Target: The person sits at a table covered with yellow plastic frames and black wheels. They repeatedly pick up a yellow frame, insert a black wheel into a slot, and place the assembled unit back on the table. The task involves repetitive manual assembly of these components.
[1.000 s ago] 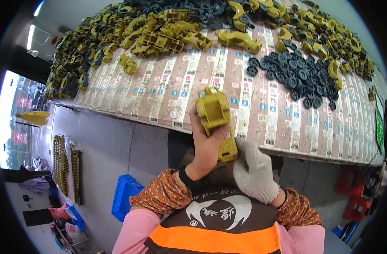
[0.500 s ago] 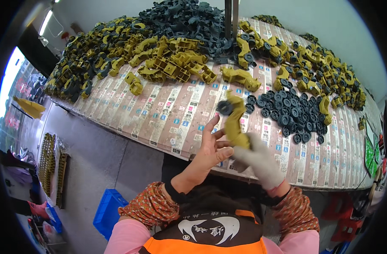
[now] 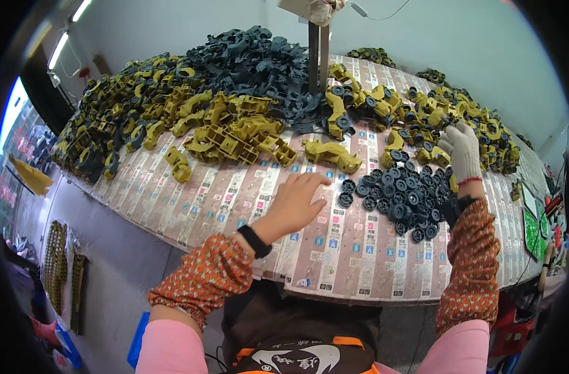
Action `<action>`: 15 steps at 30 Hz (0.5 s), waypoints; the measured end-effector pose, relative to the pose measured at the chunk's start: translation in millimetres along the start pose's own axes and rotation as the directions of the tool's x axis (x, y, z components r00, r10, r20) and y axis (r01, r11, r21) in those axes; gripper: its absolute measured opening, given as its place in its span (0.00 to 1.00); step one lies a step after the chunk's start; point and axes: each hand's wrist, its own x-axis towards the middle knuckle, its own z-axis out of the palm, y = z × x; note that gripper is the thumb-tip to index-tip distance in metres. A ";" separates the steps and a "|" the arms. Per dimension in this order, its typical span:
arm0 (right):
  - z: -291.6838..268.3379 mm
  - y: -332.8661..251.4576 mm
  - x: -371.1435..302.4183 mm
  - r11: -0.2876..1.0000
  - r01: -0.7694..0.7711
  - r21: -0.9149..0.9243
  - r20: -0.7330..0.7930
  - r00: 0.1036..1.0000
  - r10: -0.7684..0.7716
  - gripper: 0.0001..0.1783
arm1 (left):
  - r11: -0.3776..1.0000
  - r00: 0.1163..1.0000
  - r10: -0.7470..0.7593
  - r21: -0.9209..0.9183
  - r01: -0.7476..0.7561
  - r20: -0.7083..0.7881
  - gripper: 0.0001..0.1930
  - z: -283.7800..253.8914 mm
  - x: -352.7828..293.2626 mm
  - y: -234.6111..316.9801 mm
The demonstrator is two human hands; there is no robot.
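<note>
My bare left hand [image 3: 295,202] is over the table, palm down, its fingers spread and nothing in them. Just beyond its fingertips lies a yellow plastic toy car body [image 3: 331,154] without wheels. My right hand [image 3: 464,153], in a pale knitted glove, reaches far right to the heap of yellow car bodies with dark wheels [image 3: 490,128]. At its bent fingertips is a blurred yellow toy car body [image 3: 438,118]; the glove partly hides the grip. Between my hands lies a pile of loose dark toy wheels [image 3: 399,193].
Bare yellow bodies [image 3: 231,140] lie left of centre, before a tall heap of dark plastic parts [image 3: 253,68]. More wheeled bodies [image 3: 104,112] are heaped far left. A metal post [image 3: 318,59] rises at the back. Below the table's left side stands a blue bin [image 3: 138,340].
My hands have separated. The right carried the yellow toy car body away to the far right heap; the left let go of it and moved forward over the table. The view has shifted.
</note>
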 end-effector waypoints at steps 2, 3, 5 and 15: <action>-14.3 2.3 -20.1 0.998 -0.007 -0.057 0.050 0.999 0.010 0.30 | 0.984 0.993 0.103 0.151 -0.094 -0.052 0.29 11.9 31.3 -10.3; -19.5 -1.1 -38.0 0.993 0.001 -0.116 0.046 0.999 0.004 0.29 | 0.966 0.990 0.114 0.242 -0.091 -0.084 0.31 18.3 48.7 -13.9; -38.3 10.9 -63.6 0.982 -0.022 -0.190 0.038 0.999 0.030 0.27 | 0.906 0.983 0.138 0.416 -0.077 -0.117 0.36 34.3 80.6 -22.2; -198.2 146.3 -65.8 0.512 -0.172 -0.842 -0.184 0.983 0.026 0.22 | 0.912 0.999 0.022 0.409 -0.039 0.046 0.31 48.6 97.9 -59.8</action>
